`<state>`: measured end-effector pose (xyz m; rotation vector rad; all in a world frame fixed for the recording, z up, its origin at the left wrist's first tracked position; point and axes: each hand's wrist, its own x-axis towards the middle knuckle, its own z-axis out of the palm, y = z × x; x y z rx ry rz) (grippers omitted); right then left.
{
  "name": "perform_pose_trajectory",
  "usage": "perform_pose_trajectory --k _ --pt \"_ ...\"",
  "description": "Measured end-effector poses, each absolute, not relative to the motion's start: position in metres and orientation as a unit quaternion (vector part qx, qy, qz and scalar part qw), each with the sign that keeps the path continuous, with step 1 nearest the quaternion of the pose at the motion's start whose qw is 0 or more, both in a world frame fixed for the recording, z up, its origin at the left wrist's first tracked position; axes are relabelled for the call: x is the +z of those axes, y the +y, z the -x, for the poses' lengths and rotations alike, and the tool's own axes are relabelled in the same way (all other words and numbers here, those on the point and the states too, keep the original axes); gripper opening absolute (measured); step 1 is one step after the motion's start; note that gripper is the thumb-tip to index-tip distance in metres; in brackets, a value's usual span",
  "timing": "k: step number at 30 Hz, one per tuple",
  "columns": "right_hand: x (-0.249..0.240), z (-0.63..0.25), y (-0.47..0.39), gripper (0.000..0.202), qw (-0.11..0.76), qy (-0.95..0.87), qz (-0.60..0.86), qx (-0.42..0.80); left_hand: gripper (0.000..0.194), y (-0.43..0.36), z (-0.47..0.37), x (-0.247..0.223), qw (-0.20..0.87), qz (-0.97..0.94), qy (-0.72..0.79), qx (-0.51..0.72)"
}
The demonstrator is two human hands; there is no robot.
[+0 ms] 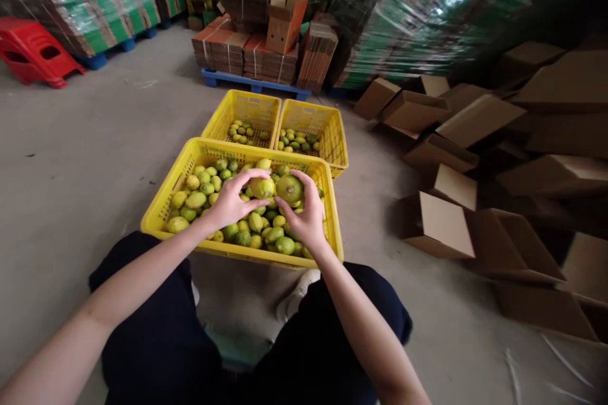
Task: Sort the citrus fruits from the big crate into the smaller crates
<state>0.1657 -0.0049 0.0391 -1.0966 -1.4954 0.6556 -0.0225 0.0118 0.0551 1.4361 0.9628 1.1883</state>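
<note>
Over a yellow crate [161, 205] full of green and yellow lemons [196, 200], I hold one fruit in each hand. My left hand [234, 200] is closed around a yellow lemon [262, 188], thumb below and fingers above. In my right hand [306, 215] a darker green lemon [289, 189] is gripped the same way. The two fruits are side by side, close together. My hands hide part of the pile beneath them.
Behind the big crate stand two smaller-looking yellow crates, the left one [216, 120] and the right one [337, 133], each with some lemons. Open cardboard boxes [446, 224] lie at right. Flattened cartons [223, 50] sit on a blue pallet [256, 84]. A red stool [35, 50] is far left.
</note>
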Motion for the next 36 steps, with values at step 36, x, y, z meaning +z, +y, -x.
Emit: perform_pose_trajectory --k 36 --pt "0.035 -0.125 0.050 0.036 0.701 -0.041 0.197 0.685 0.039 0.060 -0.022 0.044 0.750 -0.079 0.205 0.624"
